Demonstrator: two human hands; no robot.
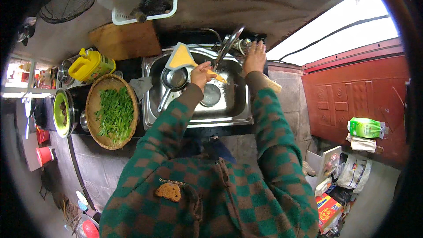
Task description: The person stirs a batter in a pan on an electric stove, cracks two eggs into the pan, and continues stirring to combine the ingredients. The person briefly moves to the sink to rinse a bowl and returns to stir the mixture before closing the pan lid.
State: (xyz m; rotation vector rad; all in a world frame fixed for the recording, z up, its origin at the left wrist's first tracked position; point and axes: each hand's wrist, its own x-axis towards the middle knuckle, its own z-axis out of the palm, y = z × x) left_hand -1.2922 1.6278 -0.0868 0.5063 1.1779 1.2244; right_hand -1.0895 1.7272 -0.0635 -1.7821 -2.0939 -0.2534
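My left hand (201,76) is closed round the yellow handle of a squeegee (181,57) with a wide, flat, grey-edged head. It is over the steel sink (147,113), and the head points to the far left. My right hand (255,57) reaches to the far right corner of the sink, fingers stretched out, beside the tap (228,44) and some small items. Whether it touches them I cannot tell. Below the squeegee, a metal saucepan (174,78) with a long handle sits on the left. A round pale shape (211,95) lies in the wet basin.
Left of the sink stand a wicker basket (91,110) of green leaves (115,112), a yellow jug (91,65) and a green bowl (57,105). A wooden board (125,39) leans behind. At the right are a beige object (273,84) and a red door (352,92).
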